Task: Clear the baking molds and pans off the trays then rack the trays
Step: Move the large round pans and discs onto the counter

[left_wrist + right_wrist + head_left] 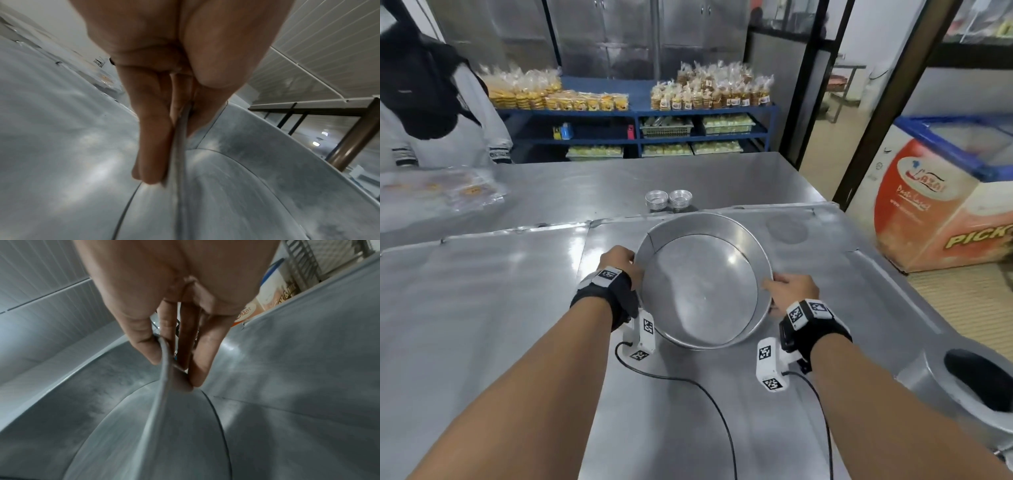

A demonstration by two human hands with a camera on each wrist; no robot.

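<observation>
Status: early to mid clearing, by my read. Two flat metal trays side by side on the steel worktop (722, 178): left tray (482, 291) looks bare, right tray (842, 291) carries the large round cake pan (705, 277). Another pan (962, 383) sits at the right tray's near corner, partly out of frame. Two stacks of small foil molds (668, 199) stand on the worktop just beyond the trays, so those look already off. Left to do: this pan, the corner pan, then racking both trays. No rack in the head view.

Hands: both gripping the round pan at opposite rim points. Left hand (619, 262) pinches the rim, thumb inside the wall, fingers (152, 138) outside. Right hand (789, 291) the same, thumb over the rim (164, 369), fingers down the outer wall. Pan sits tilted, far edge higher; can't tell if the near edge touches the tray.
</observation>
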